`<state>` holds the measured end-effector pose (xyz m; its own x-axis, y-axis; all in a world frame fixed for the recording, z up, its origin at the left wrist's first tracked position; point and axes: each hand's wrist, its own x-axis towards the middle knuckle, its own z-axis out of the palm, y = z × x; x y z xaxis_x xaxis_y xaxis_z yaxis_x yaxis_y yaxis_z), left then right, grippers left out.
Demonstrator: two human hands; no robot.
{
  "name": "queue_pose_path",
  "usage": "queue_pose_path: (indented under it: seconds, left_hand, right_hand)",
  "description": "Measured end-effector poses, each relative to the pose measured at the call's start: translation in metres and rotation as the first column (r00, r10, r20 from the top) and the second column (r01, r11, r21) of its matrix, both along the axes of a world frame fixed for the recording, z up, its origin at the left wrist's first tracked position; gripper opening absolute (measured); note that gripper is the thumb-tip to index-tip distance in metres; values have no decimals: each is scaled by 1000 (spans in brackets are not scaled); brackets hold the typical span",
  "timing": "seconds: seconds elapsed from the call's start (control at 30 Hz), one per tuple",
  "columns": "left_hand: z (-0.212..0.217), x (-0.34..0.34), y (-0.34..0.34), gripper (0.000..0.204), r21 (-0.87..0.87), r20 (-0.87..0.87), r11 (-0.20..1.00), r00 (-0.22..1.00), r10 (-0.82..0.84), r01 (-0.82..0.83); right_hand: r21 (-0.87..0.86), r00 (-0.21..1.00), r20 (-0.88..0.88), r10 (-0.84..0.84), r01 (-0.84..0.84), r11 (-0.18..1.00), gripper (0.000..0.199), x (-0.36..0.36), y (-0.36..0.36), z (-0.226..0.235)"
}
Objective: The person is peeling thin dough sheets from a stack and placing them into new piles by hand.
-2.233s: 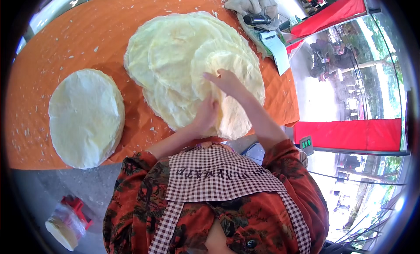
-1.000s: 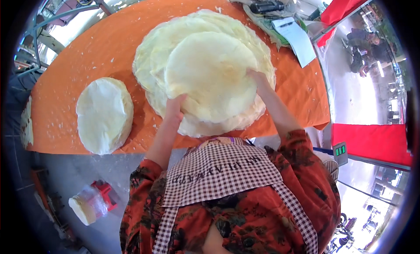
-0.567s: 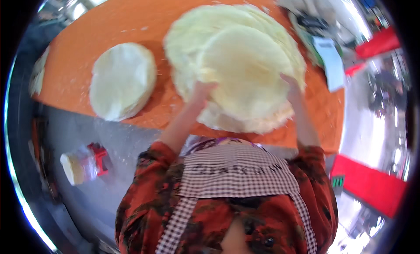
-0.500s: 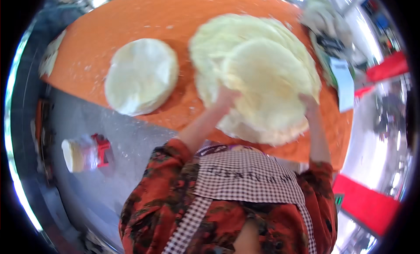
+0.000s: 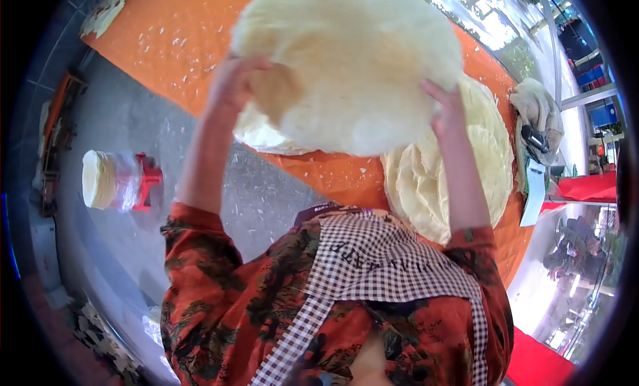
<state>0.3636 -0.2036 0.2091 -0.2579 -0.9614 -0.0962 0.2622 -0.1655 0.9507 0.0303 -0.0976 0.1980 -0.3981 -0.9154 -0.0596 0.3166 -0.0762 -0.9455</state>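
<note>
A: Where is the large, thin, pale-yellow round sheet (image 5: 359,66)?

B: Up between the two hands, over the orange-covered table (image 5: 150,43), spread broad and nearly flat. A tan patch shows near its left side.

A: And the left hand (image 5: 234,81)?

B: Closed on the left edge, its thumb lying over the upper face (the other fingers are mostly hidden, so I can't tell how they sit).

A: The right hand (image 5: 446,108)?

B: Gripping the opposite edge, low on the right side.

A: What lies beneath?

B: A white round stack (image 5: 266,134) peeks out at the lower left, mostly covered from view; whether the sheet touches it, I can't tell. To the right, a wide, pale-yellow stack of ruffled rounds (image 5: 459,166) rests on the table, partly behind the right forearm. Light flakes are scattered over the orange.

A: Anything beyond those?

B: Past the ruffled stack, at the table's right side, a crumpled grey-white cloth (image 5: 534,101) with a black object (image 5: 534,138) near its lower end, then a white paper sheet (image 5: 533,194). Off to the left, over the grey floor (image 5: 143,123), a clear plastic bag of pale rounds (image 5: 110,180) lies beside a red plastic stool-like piece (image 5: 149,181).
</note>
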Motion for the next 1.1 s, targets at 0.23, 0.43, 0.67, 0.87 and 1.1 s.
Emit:
queue_pose_path:
  seconds: [0.23, 0.43, 0.67, 0.87, 1.1]
  left_hand:
    - [-138, 105, -27, 56, 184, 298, 979, 954, 31, -89]
    - [-200, 110, -18, 61, 92, 372, 943, 889, 266, -321]
    - [-198, 107, -19, 58, 99, 399, 957, 891, 214, -274]
    - [-200, 131, -56, 77, -647, 652, 712, 286, 702, -273]
    - [-214, 112, -59, 63, 15, 375, 972, 902, 213, -235]
  right_hand:
    - [61, 954, 181, 239, -253, 966, 58, 81, -88, -160]
    - [174, 967, 94, 237, -250, 953, 61, 83, -92, -178]
    - [340, 969, -207, 138, -61, 938, 54, 74, -93, -173]
    - [333, 995, -20, 100, -88, 939, 59, 73, -85, -160]
    - [303, 715, -697, 55, 224, 926, 59, 70, -90, -184]
